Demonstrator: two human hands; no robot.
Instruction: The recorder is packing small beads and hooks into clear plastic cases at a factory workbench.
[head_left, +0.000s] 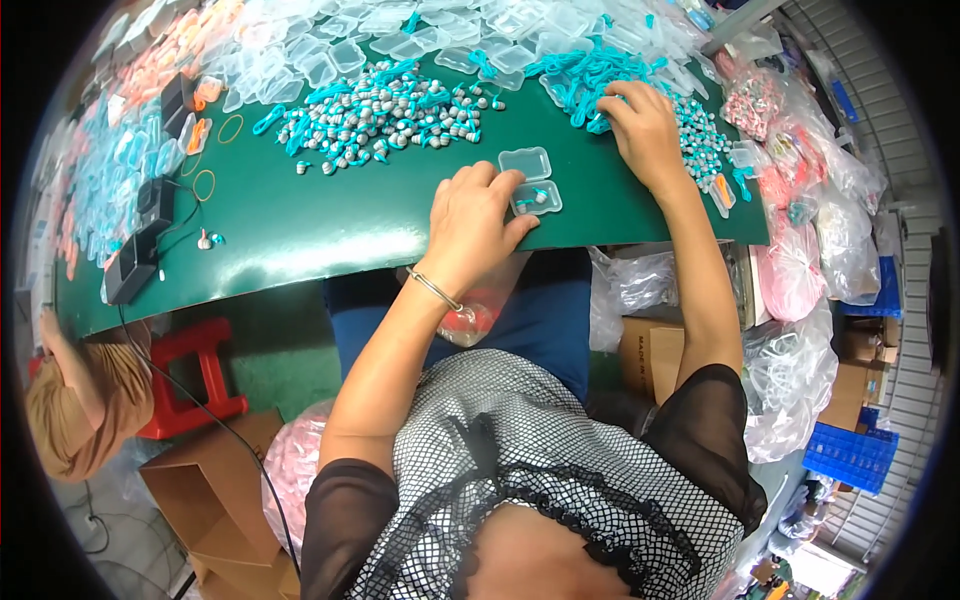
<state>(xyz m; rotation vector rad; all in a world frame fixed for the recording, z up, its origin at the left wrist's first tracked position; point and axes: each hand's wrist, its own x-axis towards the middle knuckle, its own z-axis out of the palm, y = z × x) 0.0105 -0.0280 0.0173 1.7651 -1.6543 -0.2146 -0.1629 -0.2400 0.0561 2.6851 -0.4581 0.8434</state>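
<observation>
The small clear case (537, 203) sits on the near part of the table, right of middle, its lid (525, 162) folded back to the far side and a few grey-and-turquoise pieces (541, 196) inside. At its left edge is the left hand (473, 218), thumb and forefinger spread wide about the near-left corner, seemingly steadying it. Farther right, the right hand (640, 125) dips its fingertips, curled and narrow, at a heap of turquoise cords (578, 88); whether they have pinched one I cannot tell.

For this step, a light left hand seems best (thin plastic would probably skid or flex if pressed), while the right should lift one cord by a loose end, clear of the tangle, so that neighbours do not drag along.

The case looks smooth and glossy, a rounded rectangle; the cords are limp and matt. Far left of the case lies a broad pile of stubby, ribbed, rounded plugs (372, 120), and a smaller pile of beadlike pieces (700, 138) spreads right of the right hand. Translucent empty cases (500, 28) overlap along the far side, all on a hard, shiny green tabletop (365, 205).
</observation>
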